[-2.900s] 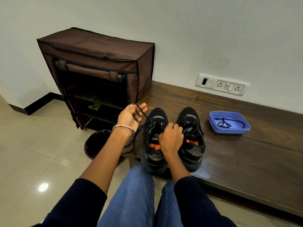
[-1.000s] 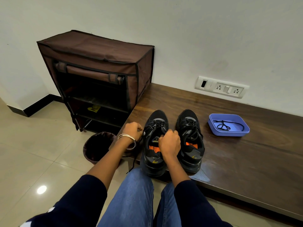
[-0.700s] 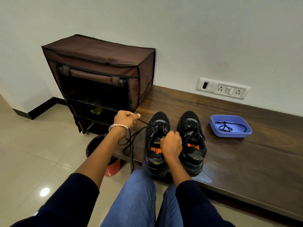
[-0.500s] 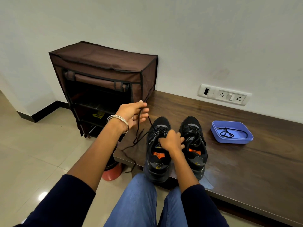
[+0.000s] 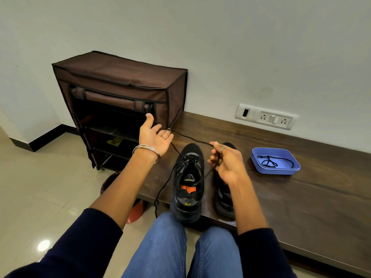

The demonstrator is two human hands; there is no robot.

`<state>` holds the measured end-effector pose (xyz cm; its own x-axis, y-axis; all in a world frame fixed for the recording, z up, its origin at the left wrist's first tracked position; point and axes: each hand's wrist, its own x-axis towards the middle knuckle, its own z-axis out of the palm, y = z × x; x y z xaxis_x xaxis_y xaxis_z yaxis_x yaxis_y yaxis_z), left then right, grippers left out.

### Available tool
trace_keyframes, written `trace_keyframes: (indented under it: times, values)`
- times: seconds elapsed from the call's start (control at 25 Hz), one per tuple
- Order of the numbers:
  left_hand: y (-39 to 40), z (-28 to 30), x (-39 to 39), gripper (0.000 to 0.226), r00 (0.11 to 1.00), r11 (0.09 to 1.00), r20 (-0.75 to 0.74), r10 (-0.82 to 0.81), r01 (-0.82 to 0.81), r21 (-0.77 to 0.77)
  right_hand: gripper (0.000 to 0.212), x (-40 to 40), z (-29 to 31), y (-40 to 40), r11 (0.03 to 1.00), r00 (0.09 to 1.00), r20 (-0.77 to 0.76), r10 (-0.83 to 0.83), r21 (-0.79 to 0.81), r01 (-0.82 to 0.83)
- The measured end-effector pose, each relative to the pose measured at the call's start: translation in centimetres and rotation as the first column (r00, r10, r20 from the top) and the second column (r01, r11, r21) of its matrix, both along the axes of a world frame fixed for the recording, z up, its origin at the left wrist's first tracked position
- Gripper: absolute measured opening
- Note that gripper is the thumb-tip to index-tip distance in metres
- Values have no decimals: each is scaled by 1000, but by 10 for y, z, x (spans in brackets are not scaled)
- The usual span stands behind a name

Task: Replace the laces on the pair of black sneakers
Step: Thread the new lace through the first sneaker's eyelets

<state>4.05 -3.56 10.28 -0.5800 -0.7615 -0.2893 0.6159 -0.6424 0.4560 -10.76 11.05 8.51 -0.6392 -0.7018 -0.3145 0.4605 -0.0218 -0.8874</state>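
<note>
Two black sneakers stand on the dark wooden bench (image 5: pixel 313 199), toes toward the wall. The left sneaker (image 5: pixel 188 195) has an orange insole, and a black lace (image 5: pixel 191 138) is threaded only through its front eyelets. My left hand (image 5: pixel 155 137) is raised palm up with straight fingers, the lace lying across them. From there the lace runs taut to my right hand (image 5: pixel 226 161), which pinches it above the right sneaker (image 5: pixel 222 201) and hides much of that shoe. One loose lace end hangs over the bench's front edge.
A blue tray (image 5: pixel 289 171) on the bench to the right holds another black lace (image 5: pixel 268 162). A brown fabric shoe rack (image 5: pixel 120 85) stands at the bench's left end with a dark bin (image 5: pixel 111 180) on the floor in front. A wall socket (image 5: pixel 267 117) sits above the bench.
My right hand has lifted off the left sneaker and taken hold of the lace. My left hand has opened palm up, and the lace is now stretched between both hands.
</note>
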Motion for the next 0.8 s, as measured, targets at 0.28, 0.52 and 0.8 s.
trace_keyframes:
  times: [0.28,0.52,0.8]
  values:
    - [-11,-46,-11,75,939,987,334,75,-22,-161,11,-26,-2,12,970,971,19,-240,29,240]
    - [7,-50,-24,38,413,566,807,423,575,-591,2,-2,-10,-8,999,972,-230,-53,-16,51]
    - [21,-28,-37,59,705,-120,517,486,639,-760,16,3,-8,-27,981,749,-634,193,140,-135]
